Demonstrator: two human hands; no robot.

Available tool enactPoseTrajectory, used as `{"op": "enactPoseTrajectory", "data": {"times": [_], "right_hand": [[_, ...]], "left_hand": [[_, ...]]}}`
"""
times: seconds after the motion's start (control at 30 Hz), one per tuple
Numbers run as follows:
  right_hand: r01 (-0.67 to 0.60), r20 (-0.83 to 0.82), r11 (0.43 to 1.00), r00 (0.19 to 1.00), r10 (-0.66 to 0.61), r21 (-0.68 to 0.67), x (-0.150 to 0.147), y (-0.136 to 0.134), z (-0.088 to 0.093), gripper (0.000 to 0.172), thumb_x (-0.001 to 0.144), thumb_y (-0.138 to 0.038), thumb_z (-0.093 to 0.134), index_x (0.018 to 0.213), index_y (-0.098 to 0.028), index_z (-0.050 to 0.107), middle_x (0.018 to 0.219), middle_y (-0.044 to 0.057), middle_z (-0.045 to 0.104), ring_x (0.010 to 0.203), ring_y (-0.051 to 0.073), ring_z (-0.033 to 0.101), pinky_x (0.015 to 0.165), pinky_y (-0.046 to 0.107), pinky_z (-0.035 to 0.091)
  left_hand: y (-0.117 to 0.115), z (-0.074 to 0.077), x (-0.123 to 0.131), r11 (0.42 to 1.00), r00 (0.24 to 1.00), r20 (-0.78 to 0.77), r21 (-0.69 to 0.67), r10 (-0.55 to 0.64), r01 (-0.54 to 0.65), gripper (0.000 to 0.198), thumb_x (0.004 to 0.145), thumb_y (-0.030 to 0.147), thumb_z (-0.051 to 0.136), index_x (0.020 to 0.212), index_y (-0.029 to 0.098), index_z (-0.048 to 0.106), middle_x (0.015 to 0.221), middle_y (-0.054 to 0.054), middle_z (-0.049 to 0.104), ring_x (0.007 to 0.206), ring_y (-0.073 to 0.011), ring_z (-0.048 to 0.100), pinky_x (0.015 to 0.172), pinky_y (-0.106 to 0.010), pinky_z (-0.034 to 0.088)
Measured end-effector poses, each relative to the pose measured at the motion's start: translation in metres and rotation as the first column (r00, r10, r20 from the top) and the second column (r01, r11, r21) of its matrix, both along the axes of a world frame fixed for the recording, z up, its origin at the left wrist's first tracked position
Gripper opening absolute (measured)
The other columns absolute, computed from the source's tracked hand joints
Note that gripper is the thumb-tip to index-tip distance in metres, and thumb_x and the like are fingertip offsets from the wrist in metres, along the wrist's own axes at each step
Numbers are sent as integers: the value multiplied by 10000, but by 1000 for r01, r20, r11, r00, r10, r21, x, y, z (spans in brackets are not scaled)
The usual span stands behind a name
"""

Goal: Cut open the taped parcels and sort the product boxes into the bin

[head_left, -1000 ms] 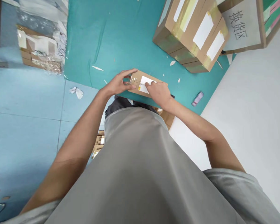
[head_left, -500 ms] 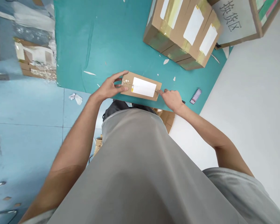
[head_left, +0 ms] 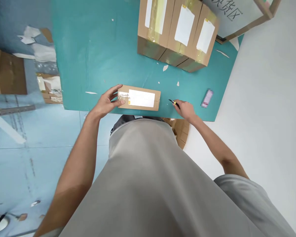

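Note:
A small brown cardboard box (head_left: 157,100) with a white label (head_left: 141,98) and clear tape at its left end lies near the front edge of the green-topped table (head_left: 101,59). My left hand (head_left: 108,101) grips the box's left end, thumb on top and fingers at the far side. To the right of the box, my right hand (head_left: 186,109) is closed round a utility knife (head_left: 175,103) with a black and yellow handle. Its tip points left, apart from the box.
Taped cartons (head_left: 174,39) with white labels stand at the back, beside a wooden-framed bin (head_left: 236,14) with Chinese writing. A blurred-out pinkish object (head_left: 207,98) lies at the right. Paper scraps (head_left: 165,67) dot the table. Boxes (head_left: 11,72) sit on the floor at left.
My right hand has drawn away from the box's right end, so the knife now shows in full. My left hand still holds the box. The whole view has shifted.

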State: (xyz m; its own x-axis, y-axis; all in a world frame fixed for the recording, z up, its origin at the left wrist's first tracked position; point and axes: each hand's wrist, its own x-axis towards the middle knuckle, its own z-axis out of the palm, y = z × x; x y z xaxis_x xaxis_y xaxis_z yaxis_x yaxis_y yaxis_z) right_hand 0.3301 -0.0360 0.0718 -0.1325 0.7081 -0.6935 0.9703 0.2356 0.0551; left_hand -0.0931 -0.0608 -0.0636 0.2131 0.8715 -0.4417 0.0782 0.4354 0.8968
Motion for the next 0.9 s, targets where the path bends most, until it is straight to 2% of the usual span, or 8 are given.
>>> {"op": "enactPoseTrajectory", "data": {"times": [0.07,0.13,0.23,0.33,0.53,0.67,0.77,0.9], "right_hand": [[52,-125,998,991,-46,42,-12,-7,-4,516,1238,-418,355,1634,-241,633,1392,150,826,1135,334,783,816,350,482],[42,-211,998,977,-33,40,-31,-10,-5,539,1238,-415,330,1683,-262,595,1385,134,823,1121,322,775,816,341,476],[-68,-245,998,967,68,5,-60,-4,-1,551,1240,-385,303,1703,-300,588,1449,130,784,1081,299,764,813,338,466],[-211,-193,977,960,201,-32,-74,4,2,559,1240,-349,291,1721,-315,573,1512,154,733,1049,278,764,804,338,453],[-319,-39,946,947,318,-58,-66,7,2,586,1216,-245,301,1758,-322,510,1445,180,748,1003,254,774,802,339,453],[-371,7,925,928,373,-80,-62,4,9,650,1158,-134,338,1781,-280,454,1392,197,776,970,243,772,753,332,440],[-416,-24,907,909,416,-67,-65,6,14,668,1143,-105,320,1778,-256,461,1423,211,762,966,247,771,746,345,437],[-427,-31,902,904,426,-59,-72,12,13,638,1158,-134,348,1771,-253,478,1460,221,743,993,253,773,767,346,437]], "left_hand": [[1,2,3,1000,1000,-16,0,-5,5,990,792,539,984,1682,314,612,1771,-146,566,1600,-447,574,1294,-653,545],[1,3,6,1000,999,-37,-3,-6,6,974,799,490,969,1685,309,606,1767,-147,571,1595,-438,582,1296,-632,546],[1,4,8,1000,998,-60,-1,-3,3,987,796,458,951,1699,298,585,1760,-156,576,1585,-428,596,1304,-621,537],[1,5,9,1000,998,-67,9,-9,10,1014,794,492,942,1713,291,563,1765,-162,568,1584,-427,595,1316,-640,517],[2,12,11,1000,999,-41,8,-21,21,1055,766,716,954,1680,328,595,1760,-140,572,1607,-451,554,1311,-693,511],[4,25,14,997,996,-48,10,-72,73,1149,837,906,822,1722,235,527,1734,-124,595,1640,-460,460,1328,-760,440],[5,31,14,996,995,-51,7,-84,85,1143,862,933,783,1712,210,532,1735,-113,590,1663,-474,408,1333,-790,407],[3,25,12,998,998,-36,14,-60,60,1085,865,881,822,1694,228,568,1749,-119,576,1674,-471,414,1322,-746,444]]}}
